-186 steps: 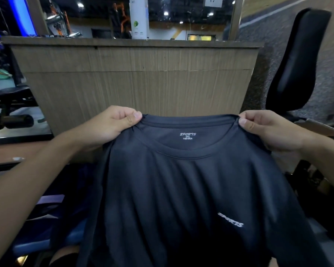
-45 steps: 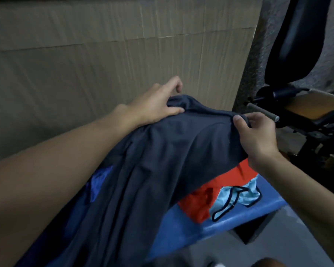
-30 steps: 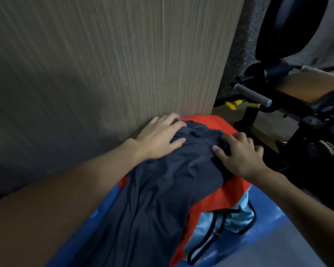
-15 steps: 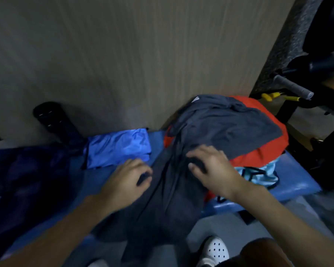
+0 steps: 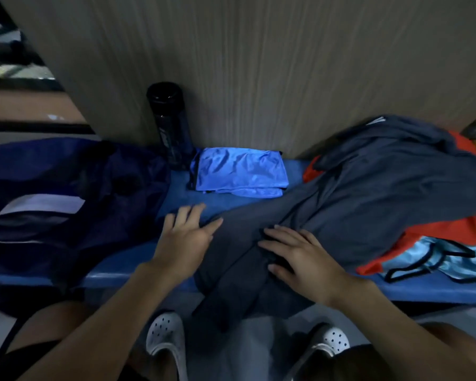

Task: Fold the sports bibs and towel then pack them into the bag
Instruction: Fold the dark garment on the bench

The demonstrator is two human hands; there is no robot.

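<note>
Both hands lie flat with fingers spread: the left hand (image 5: pixel 187 239) at the edge of the grey shirt (image 5: pixel 368 193), the right hand (image 5: pixel 300 257) pressing its middle. The shirt droops over the front edge of the counter (image 5: pixel 434 288) and covers the orange bib (image 5: pixel 451 229); tugging could drag either to the floor.

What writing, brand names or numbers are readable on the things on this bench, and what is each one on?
Nothing here can be read for certain.
Black bottle: pale lettering down its side, too blurred to read.
Dark grey shirt: a small white mark near its top edge, too small to read.
Navy bag: a pale panel, with no lettering visible on it.
</note>
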